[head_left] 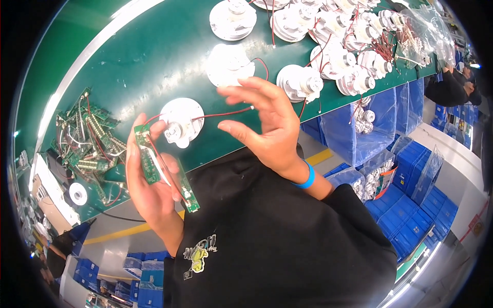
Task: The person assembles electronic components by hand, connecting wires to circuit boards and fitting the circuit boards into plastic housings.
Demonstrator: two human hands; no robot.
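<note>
In the head view, the left hand point(154, 197) has its fingers closed around a green circuit board point(149, 167), held up just above the near edge of the green tabletop point(154, 49). The strip slants down to the right across the palm, its lower end sticking out past the hand; whether it is one board or two overlapping is hard to tell. Red and white wires point(163, 167) run along it.

The right hand point(275, 128) is raised over the tabletop, palm turned toward the left hand, thumb and fingers well apart. A blue wristband point(306, 176) circles that wrist.

Just beyond the left hand lies a white round part point(191, 114); a red cable point(223, 113) stretches from it toward the right hand and ends in a small white plug point(251, 108). Another white disc point(223, 64) lies beyond the right fingertips.

A tangled heap of green boards point(95, 138) sits to the left, with a white ring point(78, 194) near it. Many more white parts point(334, 59) crowd the far right, beside a clear plastic bag point(434, 33). Blue crates point(403, 218) stand below on the right.
</note>
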